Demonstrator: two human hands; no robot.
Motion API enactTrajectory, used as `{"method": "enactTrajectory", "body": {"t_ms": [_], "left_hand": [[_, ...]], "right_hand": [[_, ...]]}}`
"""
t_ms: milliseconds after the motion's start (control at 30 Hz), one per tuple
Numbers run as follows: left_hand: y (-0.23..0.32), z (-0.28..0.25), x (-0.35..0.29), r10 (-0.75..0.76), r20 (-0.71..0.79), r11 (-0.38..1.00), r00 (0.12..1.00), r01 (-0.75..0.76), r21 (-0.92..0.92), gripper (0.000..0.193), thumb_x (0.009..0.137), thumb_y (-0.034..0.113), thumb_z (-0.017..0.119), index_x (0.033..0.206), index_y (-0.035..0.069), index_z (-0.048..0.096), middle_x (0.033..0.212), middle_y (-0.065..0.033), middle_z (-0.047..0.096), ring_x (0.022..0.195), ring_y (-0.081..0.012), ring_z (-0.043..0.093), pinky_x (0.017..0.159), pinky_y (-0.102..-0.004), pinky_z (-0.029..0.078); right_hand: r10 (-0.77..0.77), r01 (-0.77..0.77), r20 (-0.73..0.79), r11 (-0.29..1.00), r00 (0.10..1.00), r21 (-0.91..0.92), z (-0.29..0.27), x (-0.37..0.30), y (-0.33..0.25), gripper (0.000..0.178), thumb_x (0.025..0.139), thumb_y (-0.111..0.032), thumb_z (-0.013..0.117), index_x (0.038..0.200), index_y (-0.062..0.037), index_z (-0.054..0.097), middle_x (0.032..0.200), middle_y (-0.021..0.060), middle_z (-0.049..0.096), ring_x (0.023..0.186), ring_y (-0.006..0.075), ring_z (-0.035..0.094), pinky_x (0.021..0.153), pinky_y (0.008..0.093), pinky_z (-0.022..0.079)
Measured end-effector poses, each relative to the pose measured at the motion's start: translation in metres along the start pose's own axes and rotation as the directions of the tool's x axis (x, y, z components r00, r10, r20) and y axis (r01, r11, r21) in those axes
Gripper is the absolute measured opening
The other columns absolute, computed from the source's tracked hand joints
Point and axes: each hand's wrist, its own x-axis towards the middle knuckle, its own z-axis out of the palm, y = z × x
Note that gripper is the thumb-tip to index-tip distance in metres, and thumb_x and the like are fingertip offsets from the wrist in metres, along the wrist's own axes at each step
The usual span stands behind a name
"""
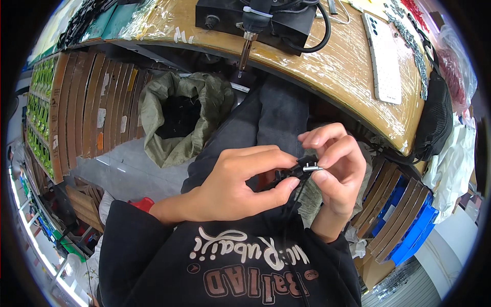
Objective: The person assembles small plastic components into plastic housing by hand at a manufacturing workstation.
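In front of my lap, my left hand (240,179) pinches a small black part (280,176) between thumb and fingertips. Its exact kind is hard to tell, as the fingers cover much of it. A thin black cord (297,197) hangs down beside it over my sweatshirt. Close by on the right, my right hand (337,166) grips a small silver metal piece with short prongs (312,168) between thumb and index finger. The silver piece meets the black part's right end; whether they are joined cannot be made out.
Ahead is a film-covered workbench (337,66) bearing a black box (291,33), a soldering iron (246,51) pointing down past the edge, and a white phone (383,61). An open green sack (215,102) stands left of my legs, beside stacked cardboard (97,107). A black bag (434,123) hangs right.
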Motion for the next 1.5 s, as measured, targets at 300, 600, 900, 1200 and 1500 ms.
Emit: {"method": "enactTrajectory", "body": {"t_ms": [300, 600, 900, 1200, 1500], "left_hand": [[-0.001, -0.002, 0.001, 0.047, 0.073, 0.996, 0.996, -0.053, 0.07, 0.017, 0.07, 0.005, 0.063, 0.085, 0.0, 0.057, 0.068, -0.0079, 0.055, 0.053, -0.0191, 0.052, 0.047, -0.0261, 0.041], [-0.034, -0.01, 0.005, 0.082, 0.335, 0.907, 0.939, 0.069, -0.415, 0.015, 0.08, 0.011, 0.057, 0.086, -0.002, 0.054, 0.084, -0.0051, 0.053, 0.069, -0.0145, 0.055, 0.059, -0.0262, 0.043], [-0.08, 0.004, -0.008, 0.269, 0.703, -0.049, 0.658, 0.739, -0.672, 0.045, 0.077, 0.023, 0.057, 0.107, -0.008, 0.045, 0.094, -0.0136, 0.052, 0.085, -0.013, 0.053, 0.071, -0.0205, 0.045], [-0.074, -0.023, -0.014, -0.112, 0.616, 0.091, 0.78, 0.625, -0.775, 0.045, 0.063, 0.018, 0.058, 0.101, -0.004, 0.051, 0.086, -0.0051, 0.054, 0.077, -0.0096, 0.052, 0.068, -0.0171, 0.04], [-0.068, -0.03, 0.001, -0.297, -0.23, 0.811, 0.927, 0.118, -0.574, 0.023, 0.074, -0.001, 0.056, 0.096, 0.0, 0.048, 0.079, -0.0015, 0.055, 0.071, -0.004, 0.05, 0.061, -0.0191, 0.042]], "right_hand": [[0.084, -0.083, -0.001, 0.996, 0.997, 0.045, 0.002, -0.003, 0.0, 0.018, 0.066, 0.01, 0.059, 0.08, 0.0006, 0.051, 0.086, 0.0128, 0.054, 0.081, 0.0184, 0.053, 0.077, 0.0307, 0.043], [0.003, -0.002, 0.04, 1.0, 0.999, -0.028, 0.003, -0.002, 0.002, 0.019, 0.065, 0.007, 0.062, 0.078, -0.0012, 0.052, 0.08, 0.0113, 0.057, 0.076, 0.0173, 0.055, 0.085, 0.0367, 0.04], [-0.031, 0.028, 0.215, 0.999, 0.976, 0.017, 0.009, 0.006, 0.013, 0.02, 0.062, 0.002, 0.066, 0.074, -0.0067, 0.053, 0.075, 0.0062, 0.059, 0.078, 0.0217, 0.056, 0.094, 0.0466, 0.028], [0.12, -0.12, 0.083, 0.993, 0.989, -0.003, 0.019, 0.009, 0.031, 0.019, 0.066, 0.006, 0.06, 0.082, -0.0016, 0.054, 0.109, 0.0145, 0.048, 0.103, 0.0233, 0.046, 0.095, 0.0388, 0.03], [0.667, -0.669, 0.095, 0.743, 0.739, -0.01, 0.034, 0.009, 0.034, 0.033, 0.078, 0.004, 0.056, 0.109, 0.0049, 0.043, 0.09, 0.0137, 0.056, 0.074, 0.0182, 0.058, 0.061, 0.03, 0.052]]}}
